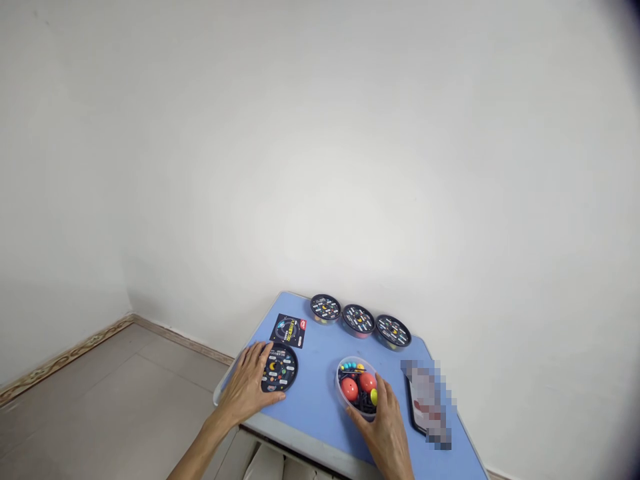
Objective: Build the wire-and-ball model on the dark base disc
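Note:
My left hand (249, 385) lies flat on the blue table (315, 393), its fingers spread and touching the left edge of a round black lid (280, 367) printed with coloured shapes. My right hand (387, 420) curls round the near side of an open clear tub (357, 387). The tub holds red balls, a yellow ball, small coloured beads and black pieces. A small black card (289, 331) lies just beyond the lid.
Three closed round tubs (325, 309) (359, 320) (393, 331) stand in a row along the table's far edge by the white wall. A dark flat object (425, 400), partly blurred out, lies at the right. The tiled floor (100, 400) drops away to the left.

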Tool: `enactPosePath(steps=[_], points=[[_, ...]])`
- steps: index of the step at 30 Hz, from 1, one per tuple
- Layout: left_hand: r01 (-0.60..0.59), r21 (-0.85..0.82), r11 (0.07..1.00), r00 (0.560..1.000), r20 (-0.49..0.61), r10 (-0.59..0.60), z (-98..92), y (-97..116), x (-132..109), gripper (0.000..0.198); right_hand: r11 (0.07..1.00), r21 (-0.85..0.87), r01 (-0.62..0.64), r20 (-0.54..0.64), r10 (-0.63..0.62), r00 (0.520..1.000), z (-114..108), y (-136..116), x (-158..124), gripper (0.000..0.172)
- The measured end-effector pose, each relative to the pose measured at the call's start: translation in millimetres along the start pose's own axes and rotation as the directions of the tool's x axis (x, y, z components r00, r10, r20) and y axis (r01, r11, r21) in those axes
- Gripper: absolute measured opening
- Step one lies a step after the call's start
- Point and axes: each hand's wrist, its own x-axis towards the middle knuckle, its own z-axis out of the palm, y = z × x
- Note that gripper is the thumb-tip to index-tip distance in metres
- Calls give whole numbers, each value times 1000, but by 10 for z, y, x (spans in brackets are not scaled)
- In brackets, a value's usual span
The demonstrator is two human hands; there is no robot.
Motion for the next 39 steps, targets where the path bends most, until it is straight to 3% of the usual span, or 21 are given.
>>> enactPosePath(steps=[10, 24, 39], points=[[-5, 1, 1000, 1000, 5, 5, 32, -26, -3, 97, 999, -42, 14, 12, -13, 1000, -111, 109, -30, 78], [-23, -11, 1000, 999, 45, 24, -41, 34, -9, 100, 994, 14, 104, -13, -104, 995, -388, 112, 123, 46], [-48, 1, 999, 999, 3, 48, -16, 16, -2, 98, 983, -32, 181, 29, -180, 983, -394, -49, 67, 36]])
